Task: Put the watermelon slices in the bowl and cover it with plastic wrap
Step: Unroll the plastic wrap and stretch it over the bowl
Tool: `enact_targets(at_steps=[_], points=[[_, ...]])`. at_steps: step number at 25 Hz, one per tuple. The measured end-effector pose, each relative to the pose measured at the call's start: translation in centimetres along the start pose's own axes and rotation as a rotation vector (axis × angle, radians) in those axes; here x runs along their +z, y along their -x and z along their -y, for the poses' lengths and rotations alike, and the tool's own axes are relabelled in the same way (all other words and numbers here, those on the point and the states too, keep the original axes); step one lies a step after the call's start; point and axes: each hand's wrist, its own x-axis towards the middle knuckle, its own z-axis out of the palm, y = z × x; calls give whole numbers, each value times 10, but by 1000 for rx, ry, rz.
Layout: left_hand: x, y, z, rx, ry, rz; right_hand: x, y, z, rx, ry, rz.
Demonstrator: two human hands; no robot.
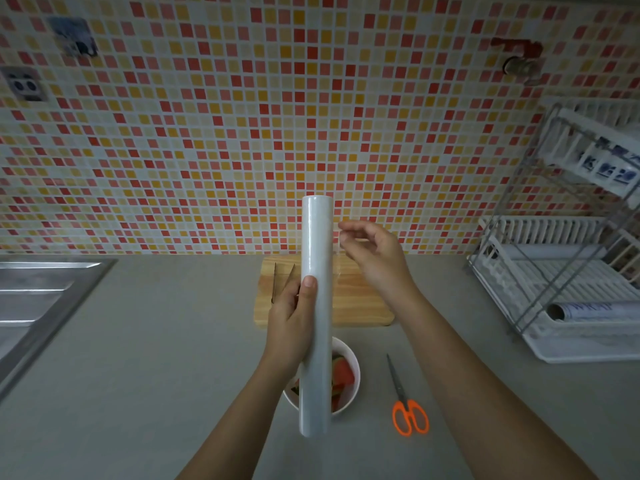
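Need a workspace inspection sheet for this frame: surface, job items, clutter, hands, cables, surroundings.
Surface: grey counter, wooden cutting board at the back.
Job's things: white bowl holding watermelon slices, uncovered; plastic wrap roll held above it.
Clutter: orange scissors right of bowl; tongs on board.
Hands: left hand grips roll; right hand pinches the film edge.
Cables: nothing seen.
Surroundings: mosaic tile wall, sink left, dish rack right.

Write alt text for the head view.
A left hand holds a plastic wrap roll upright over a white bowl of watermelon slices; the right hand pinches the film's edge. Orange scissors lie nearby.
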Motion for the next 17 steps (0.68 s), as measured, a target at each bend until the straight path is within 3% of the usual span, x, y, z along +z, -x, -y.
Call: enact_targets(at_steps=[4,9,17], points=[[5,1,-1,22,6,26,1,-5,14,-133,2,-66],[5,4,1,16,-28,29,4,-2,13,-145,68,-140],[6,5,0,159,-153,-72,11,0,30,-217,93,-298]])
